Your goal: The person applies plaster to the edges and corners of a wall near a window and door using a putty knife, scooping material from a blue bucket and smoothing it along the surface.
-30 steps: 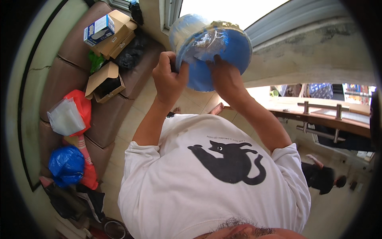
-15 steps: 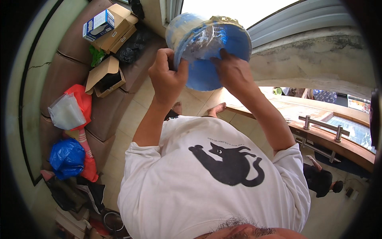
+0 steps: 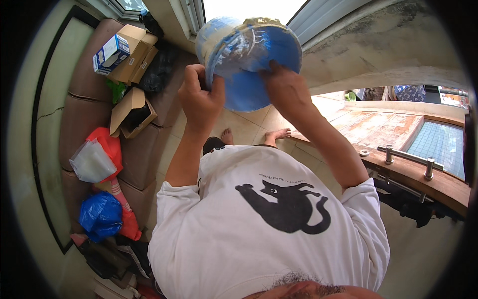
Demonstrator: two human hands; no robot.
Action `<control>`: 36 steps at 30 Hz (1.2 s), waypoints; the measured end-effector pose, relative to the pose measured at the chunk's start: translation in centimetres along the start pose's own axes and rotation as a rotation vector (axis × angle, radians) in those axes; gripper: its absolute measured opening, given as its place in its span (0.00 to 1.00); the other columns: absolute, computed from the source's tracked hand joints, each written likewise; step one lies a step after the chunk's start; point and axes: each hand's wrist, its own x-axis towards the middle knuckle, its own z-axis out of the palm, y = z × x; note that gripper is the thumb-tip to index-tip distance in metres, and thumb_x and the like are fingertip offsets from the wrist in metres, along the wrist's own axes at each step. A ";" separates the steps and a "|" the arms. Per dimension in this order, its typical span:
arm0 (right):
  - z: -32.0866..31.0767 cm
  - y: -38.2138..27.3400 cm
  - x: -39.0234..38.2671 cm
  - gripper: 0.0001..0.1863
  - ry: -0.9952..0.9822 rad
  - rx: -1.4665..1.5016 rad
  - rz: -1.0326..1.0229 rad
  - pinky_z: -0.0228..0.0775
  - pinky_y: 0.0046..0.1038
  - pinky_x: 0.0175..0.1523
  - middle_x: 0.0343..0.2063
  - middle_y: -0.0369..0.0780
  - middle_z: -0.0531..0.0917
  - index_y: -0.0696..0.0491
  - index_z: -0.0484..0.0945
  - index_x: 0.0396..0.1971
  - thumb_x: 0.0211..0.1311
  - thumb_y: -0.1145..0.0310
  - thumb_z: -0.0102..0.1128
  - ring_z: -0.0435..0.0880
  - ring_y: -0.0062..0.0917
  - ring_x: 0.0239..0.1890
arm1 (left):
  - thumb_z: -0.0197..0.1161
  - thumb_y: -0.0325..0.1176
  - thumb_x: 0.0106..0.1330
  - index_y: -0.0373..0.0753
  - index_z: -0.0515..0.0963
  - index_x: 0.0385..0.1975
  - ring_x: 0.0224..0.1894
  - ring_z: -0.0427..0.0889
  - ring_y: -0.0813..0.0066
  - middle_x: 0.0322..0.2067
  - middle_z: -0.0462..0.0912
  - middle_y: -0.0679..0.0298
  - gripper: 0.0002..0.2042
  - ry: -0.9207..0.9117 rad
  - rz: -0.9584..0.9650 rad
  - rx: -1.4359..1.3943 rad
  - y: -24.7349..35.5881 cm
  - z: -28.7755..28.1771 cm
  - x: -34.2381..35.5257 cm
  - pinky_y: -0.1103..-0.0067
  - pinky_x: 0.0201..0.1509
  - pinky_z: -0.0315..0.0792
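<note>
A blue bucket (image 3: 249, 92), smeared with white and tan paint, is held up tilted, its mouth facing me. My left hand (image 3: 201, 97) grips the left side of its rim, thumb over the edge and fingers round the outside. My right hand (image 3: 289, 92) reaches into the mouth from the right, its fingers bent and pressed together against the inner wall. Whatever is between those fingers, if anything, is too small or hidden to make out. Both forearms stretch forward over my white T-shirt (image 3: 224, 219) with a black cat print.
On the left, a brown sofa (image 3: 79, 119) bears cardboard boxes (image 3: 132, 112), a red bag (image 3: 112, 154) and a blue plastic bag (image 3: 99, 214). A window frame (image 3: 323, 20) rises behind the bucket. Metal handles (image 3: 408, 162) project at right, beside a wooden edge. Dark clothing (image 3: 416, 207) shows below them.
The whole view has shifted a little, the sofa side moving rightward in the picture. My left hand keeps its hold on the rim; my right hand has stayed inside the bucket, fingers slightly moved.
</note>
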 end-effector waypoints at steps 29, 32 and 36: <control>-0.8 -0.9 0.9 0.12 0.023 0.111 0.045 0.77 0.40 0.33 0.34 0.46 0.81 0.49 0.85 0.43 0.60 0.71 0.60 0.83 0.43 0.28 | 0.65 0.25 0.59 0.38 0.70 0.31 0.18 0.75 0.81 0.17 0.75 0.66 0.09 0.103 0.033 -0.104 0.5 1.0 -0.5 0.82 0.24 0.70; -2.6 -0.4 0.7 0.11 -0.045 0.112 0.051 0.77 0.40 0.34 0.37 0.48 0.80 0.53 0.83 0.40 0.56 0.73 0.58 0.84 0.42 0.30 | 0.64 0.23 0.61 0.37 0.69 0.31 0.21 0.70 0.84 0.21 0.73 0.68 0.08 0.091 0.075 -0.110 1.1 1.1 -1.0 0.85 0.26 0.66; -5.8 -0.5 -0.9 0.07 -0.165 0.102 0.030 0.77 0.40 0.34 0.37 0.49 0.79 0.57 0.80 0.33 0.54 0.74 0.57 0.84 0.42 0.30 | 0.63 0.23 0.61 0.36 0.69 0.31 0.23 0.68 0.86 0.23 0.72 0.69 0.08 0.075 0.035 -0.113 2.0 1.0 -1.7 0.86 0.27 0.64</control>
